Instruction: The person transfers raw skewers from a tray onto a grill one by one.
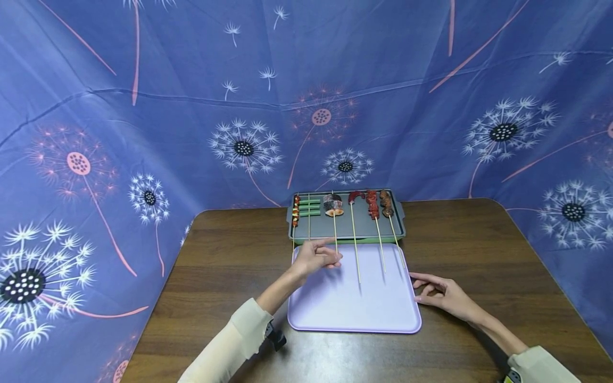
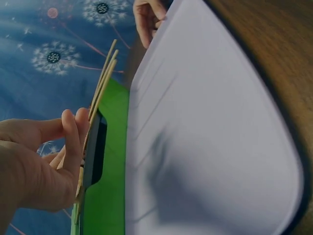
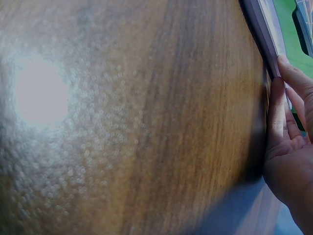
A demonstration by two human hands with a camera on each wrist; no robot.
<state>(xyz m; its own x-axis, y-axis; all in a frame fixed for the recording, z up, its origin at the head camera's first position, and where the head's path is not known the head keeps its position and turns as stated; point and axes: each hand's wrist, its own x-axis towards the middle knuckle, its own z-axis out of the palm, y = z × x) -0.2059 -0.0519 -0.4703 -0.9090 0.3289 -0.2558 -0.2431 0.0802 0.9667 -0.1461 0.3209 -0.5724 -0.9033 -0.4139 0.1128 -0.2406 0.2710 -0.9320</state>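
My left hand (image 1: 316, 259) is over the far part of a lavender tray (image 1: 354, 314), its fingertips at the stick end of a fish skewer (image 1: 333, 205). In the left wrist view the thumb and fingers come together there, pinching the stick. The fish piece lies on a dark grill pan (image 1: 316, 227). At the tray's right edge my right hand (image 1: 445, 298) grips the rim between thumb and fingers; the right wrist view shows the fingertips (image 3: 282, 59) on that edge.
Beside the fish lie a red-and-yellow skewer (image 1: 295, 211), a skewer of green pieces (image 1: 310, 207), a curved dark red skewer (image 1: 355, 197), a red meat skewer (image 1: 372, 205) and a brown meat skewer (image 1: 386, 203). Several sticks overhang the tray. Behind the wooden table (image 1: 230, 266) hangs a blue cloth (image 1: 407, 133).
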